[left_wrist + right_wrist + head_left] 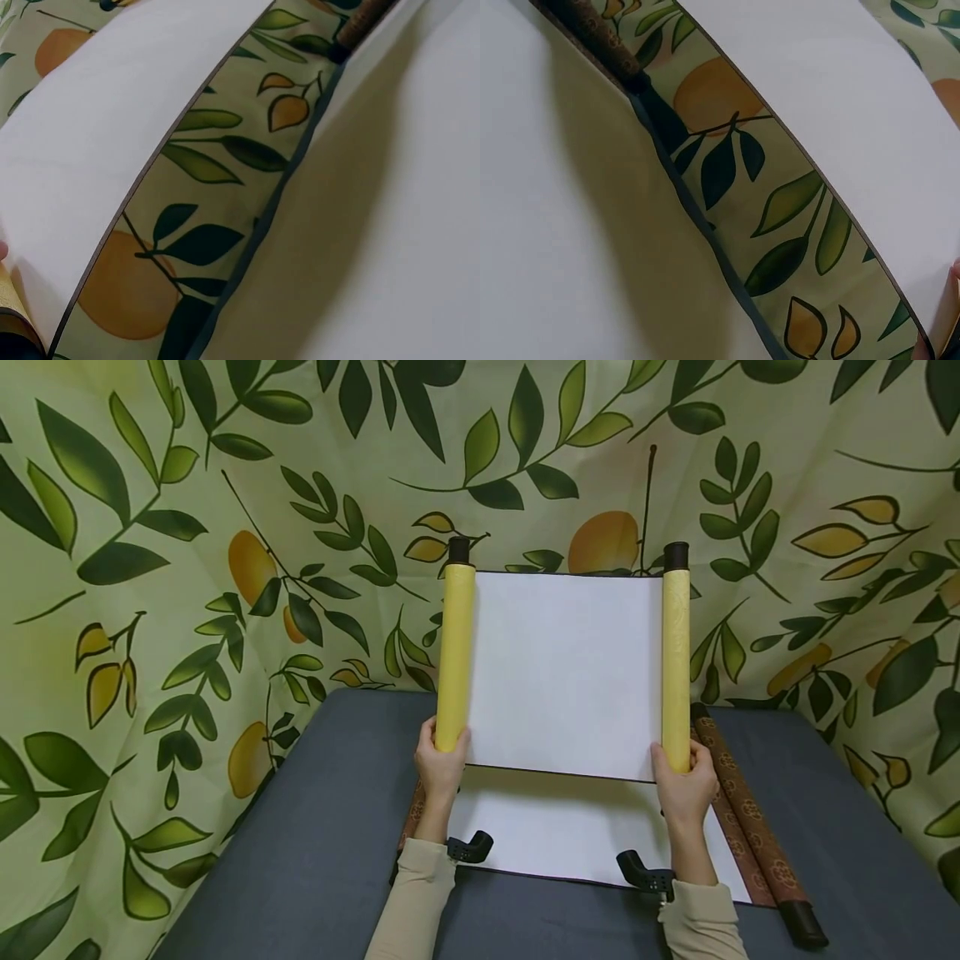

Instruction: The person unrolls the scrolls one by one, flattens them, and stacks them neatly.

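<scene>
Scroll w/ a blank white sheet is held up in the air, upright, above the far half of the grey table, roughly centre of the head view. Sheet is stretched flat between two yellow rolls, each w/ a dark cap on top: left roll and right roll. Both rolls stand about vertical, well apart, sheet taut between them.

Left hand grips the bottom end of the left roll, fingers curled round it from behind, thumb side toward the sheet. Right hand does the same at the foot of the right roll, fingers wrapped & pressed together. Beige sleeves on both arms.

Below the held scroll, a second scroll lies opened flat on the table, its white paper just under the hands. Its brown patterned roller lies along the right edge, dark end cap near the table's front corner. A similar brown edge peeks out by the left wrist.

Wrist views: both show the lifted sheet's dark-trimmed edge w/ the flat paper beneath; fingers mostly out of frame there.

Behind & at both sides hangs a leaf-and-fruit print cloth.
</scene>
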Demonstrator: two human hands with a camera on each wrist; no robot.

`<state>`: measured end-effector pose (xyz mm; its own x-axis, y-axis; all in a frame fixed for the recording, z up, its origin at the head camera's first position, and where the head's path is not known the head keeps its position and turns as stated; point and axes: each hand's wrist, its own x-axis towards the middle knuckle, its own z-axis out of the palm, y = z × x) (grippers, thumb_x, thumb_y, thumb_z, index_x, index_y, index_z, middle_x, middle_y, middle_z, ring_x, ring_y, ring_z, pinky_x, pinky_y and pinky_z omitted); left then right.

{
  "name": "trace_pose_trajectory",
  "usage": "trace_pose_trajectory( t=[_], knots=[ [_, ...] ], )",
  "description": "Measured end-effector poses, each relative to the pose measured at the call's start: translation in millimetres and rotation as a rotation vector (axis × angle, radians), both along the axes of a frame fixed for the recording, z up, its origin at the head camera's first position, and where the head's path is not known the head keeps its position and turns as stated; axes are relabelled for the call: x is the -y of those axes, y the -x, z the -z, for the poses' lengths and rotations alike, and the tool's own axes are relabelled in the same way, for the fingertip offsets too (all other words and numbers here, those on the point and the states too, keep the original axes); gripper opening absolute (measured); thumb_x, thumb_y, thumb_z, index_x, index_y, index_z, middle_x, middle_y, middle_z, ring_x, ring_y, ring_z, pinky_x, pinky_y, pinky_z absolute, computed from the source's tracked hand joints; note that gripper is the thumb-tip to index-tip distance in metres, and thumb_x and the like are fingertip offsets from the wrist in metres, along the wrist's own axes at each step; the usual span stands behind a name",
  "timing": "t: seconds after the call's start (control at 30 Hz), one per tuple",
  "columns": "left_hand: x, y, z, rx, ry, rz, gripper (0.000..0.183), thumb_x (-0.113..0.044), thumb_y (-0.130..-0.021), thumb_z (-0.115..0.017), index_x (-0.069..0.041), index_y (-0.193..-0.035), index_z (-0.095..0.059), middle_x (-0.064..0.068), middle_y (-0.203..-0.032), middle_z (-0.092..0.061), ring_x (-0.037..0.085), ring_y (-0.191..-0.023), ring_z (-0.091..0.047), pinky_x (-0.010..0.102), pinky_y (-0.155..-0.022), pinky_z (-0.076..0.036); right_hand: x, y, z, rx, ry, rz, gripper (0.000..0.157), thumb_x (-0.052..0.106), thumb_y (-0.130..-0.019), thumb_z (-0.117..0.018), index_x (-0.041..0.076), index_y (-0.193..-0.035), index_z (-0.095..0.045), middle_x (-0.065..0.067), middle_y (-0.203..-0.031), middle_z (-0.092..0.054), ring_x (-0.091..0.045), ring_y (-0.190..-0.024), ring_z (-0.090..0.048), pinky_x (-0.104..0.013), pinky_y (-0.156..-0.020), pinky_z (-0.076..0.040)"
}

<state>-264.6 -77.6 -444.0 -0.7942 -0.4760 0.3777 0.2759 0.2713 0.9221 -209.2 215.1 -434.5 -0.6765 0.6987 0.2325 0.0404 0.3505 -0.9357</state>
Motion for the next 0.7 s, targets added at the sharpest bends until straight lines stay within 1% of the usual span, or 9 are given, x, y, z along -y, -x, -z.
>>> trace_pose_trajectory(
  t=[0.1, 0.23, 0.33, 0.4, 0.47, 0.57, 0.63, 0.7],
  knots=[
    [0.3, 0.1, 0.9, -0.007, 0.009, 0.010, 0.042, -0.019, -0.078, -0.077, -0.004, -0.115, -0.062, 0.021, -0.093, -0.068, 0.018, -0.071, -0.054, 0.030, -0.063, -0.042, 0.0, -0.8, -1.9, -0.007, -0.002, 0.001, 0.051, 0.024, -0.086, -0.070, -0.002, -0.126, -0.055, -0.018, -0.102, -0.062, -0.004, -0.072, -0.040, -0.016, -0.061, -0.032],
    [1.0, -0.5, 0.8, -0.007, 0.057, 0.001, 0.042, -0.024, -0.080, -0.076, -0.007, -0.117, -0.064, 0.019, -0.088, -0.067, 0.017, -0.067, -0.051, 0.030, -0.061, -0.039, -0.2, -2.4, -5.4, 0.006, 0.006, 0.000, 0.052, 0.027, -0.087, -0.068, -0.002, -0.127, -0.055, -0.017, -0.102, -0.060, -0.006, -0.074, -0.041, -0.017, -0.060, -0.032],
    [0.5, -1.0, 1.0, -0.003, 0.115, -0.037, 0.043, -0.028, -0.081, -0.075, -0.008, -0.117, -0.064, 0.019, -0.081, -0.066, 0.018, -0.063, -0.049, 0.030, -0.057, -0.036, -0.7, -3.2, -6.8, 0.025, 0.011, -0.003, 0.052, 0.029, -0.087, -0.068, -0.001, -0.127, -0.055, -0.016, -0.101, -0.059, -0.007, -0.074, -0.041, -0.018, -0.059, -0.032],
    [-0.1, -1.5, 1.6, -0.006, 0.133, -0.062, 0.043, -0.028, -0.082, -0.074, -0.007, -0.118, -0.065, 0.018, -0.080, -0.067, 0.019, -0.062, -0.049, 0.030, -0.056, -0.036, -1.0, -3.4, -6.8, 0.036, 0.010, -0.005, 0.053, 0.030, -0.087, -0.068, -0.001, -0.128, -0.055, -0.015, -0.100, -0.059, -0.007, -0.074, -0.041, -0.019, -0.059, -0.033],
    [-0.8, -1.7, 2.0, -0.024, 0.122, -0.075, 0.043, -0.026, -0.081, -0.074, -0.005, -0.118, -0.064, 0.019, -0.083, -0.068, 0.021, -0.063, -0.052, 0.030, -0.057, -0.038, -1.6, -3.4, -6.6, 0.040, 0.012, -0.010, 0.053, 0.030, -0.087, -0.068, 0.000, -0.128, -0.054, -0.014, -0.100, -0.058, -0.007, -0.073, -0.041, -0.018, -0.058, -0.033],
    [-1.3, -2.1, 0.7, -0.052, 0.063, -0.062, 0.046, -0.023, -0.078, -0.077, -0.002, -0.118, -0.063, 0.021, -0.092, -0.069, 0.026, -0.070, -0.057, 0.032, -0.060, -0.042, -3.3, -3.9, -6.1, 0.034, 0.019, -0.012, 0.053, 0.030, -0.087, -0.068, 0.000, -0.128, -0.054, -0.014, -0.102, -0.058, -0.005, -0.073, -0.041, -0.017, -0.059, -0.033],
    [-1.4, -2.5, -0.7, -0.051, 0.025, -0.040, 0.050, -0.022, -0.075, -0.079, -0.001, -0.117, -0.062, 0.022, -0.095, -0.069, 0.027, -0.073, -0.058, 0.032, -0.062, -0.043, -4.6, -4.3, -5.9, 0.032, 0.021, -0.014, 0.054, 0.030, -0.087, -0.068, -0.001, -0.128, -0.054, -0.014, -0.103, -0.058, -0.005, -0.074, -0.040, -0.017, -0.059, -0.033],
    [-1.2, -2.6, -1.5, -0.034, 0.003, -0.026, 0.053, -0.021, -0.072, -0.082, -0.001, -0.117, -0.062, 0.022, -0.095, -0.068, 0.026, -0.074, -0.057, 0.032, -0.063, -0.044, -5.8, -4.4, -5.4, 0.031, 0.019, -0.013, 0.054, 0.030, -0.087, -0.068, -0.001, -0.128, -0.054, -0.015, -0.102, -0.058, -0.004, -0.073, -0.040, -0.016, -0.059, -0.033]
  ],
)
